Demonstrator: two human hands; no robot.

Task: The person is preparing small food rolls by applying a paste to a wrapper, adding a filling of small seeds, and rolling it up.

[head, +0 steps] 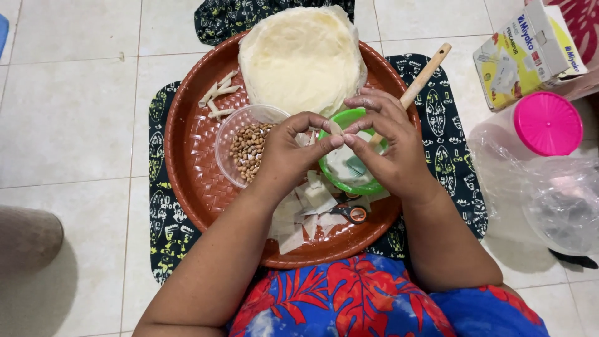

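Across the middle of the frame sat the round brown woven tray (187,156), with a stack of pale wrapper sheets (302,59) at its upper edge. Below those stood a clear tub of peanuts (246,150) and a green bowl (355,184). Over the bowl my left hand (290,150) and right hand (390,143) met, fingertips pinched together on a small wrapper piece (336,128), pale, thin and folded narrow.

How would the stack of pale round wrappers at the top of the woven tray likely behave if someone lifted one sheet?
The wrapper stack looks thin and soft, its edges ruffled, so a sheet would probably flop and tear easily. It likely weighs very little. Cut pieces on the tray curl, suggesting little stiffness.
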